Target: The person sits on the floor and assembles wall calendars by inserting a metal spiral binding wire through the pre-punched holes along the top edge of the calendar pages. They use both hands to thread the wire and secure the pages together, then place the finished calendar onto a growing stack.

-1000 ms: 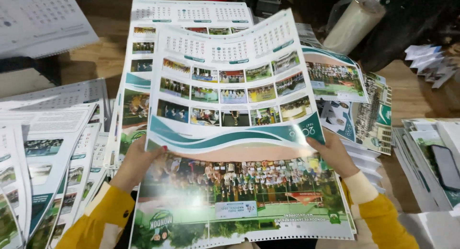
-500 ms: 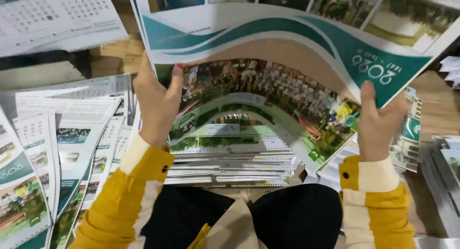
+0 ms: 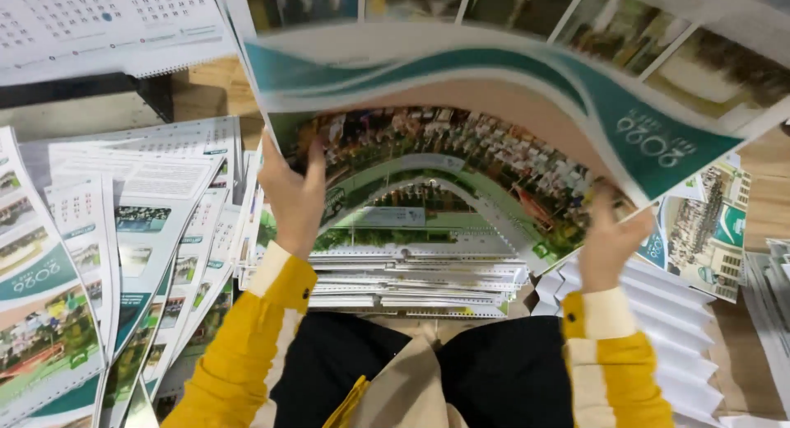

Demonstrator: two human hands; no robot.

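Step in hand: handling of one printed calendar sheet (image 3: 510, 82), raised off the pile and held up close to the camera, bowed so that its upper part curls over toward the viewer. The sheet carries a teal wave band, rows of small photographs and a large group photograph on the lower half.

Left hand (image 3: 292, 202): grip closed on the sheet's left edge, thumb on the near face, fingers behind. Firm hold, as far as can be seen.

Right hand (image 3: 609, 243): grip closed on the sheet's lower right edge, fingers (image 3: 597, 210) pressed against the printed face. Whether the thumb pinches from behind I cannot tell.

Position of the sheet: in the air, clear of the stack of bound calendars (image 3: 411, 280) that lies on the table (image 3: 197, 90) directly below it, at the table's near edge before the person's lap.

Surroundings: fanned calendar pages (image 3: 140, 230) spread along the left side; a date-grid calendar (image 3: 107, 25) at the far left corner; white folded sheets (image 3: 675, 313) and further photo pages (image 3: 708, 230) to the right.

Judgement: the sheet is mid-transfer or mid-turn. The next move calls for both grips to act evenly, keeping the bow shallow so the paper does not crease, and squaring the edges against whichever pile receives it.
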